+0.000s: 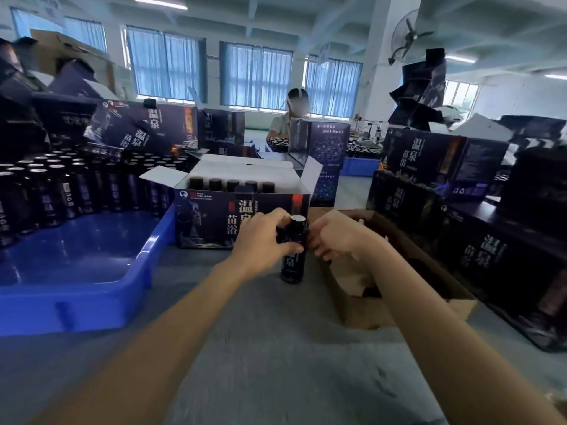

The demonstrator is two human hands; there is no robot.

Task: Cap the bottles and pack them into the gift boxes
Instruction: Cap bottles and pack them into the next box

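A dark bottle [293,265] stands upright on the grey table in front of me, its top uncapped and showing a pale foil seal. My left hand [264,237] grips its upper body from the left. My right hand [336,234] is at the bottle's right side with curled fingers; I cannot tell whether it holds a cap. Behind the bottle stands an open dark gift box [214,219] with white flaps, and several capped bottles [233,184] stand inside it.
A blue plastic tray [92,289] at the left holds several uncapped bottles [55,191]. An open brown carton [383,305] lies at the right. Stacked dark gift boxes [478,240] stand right and behind. Another person [291,118] sits across the table.
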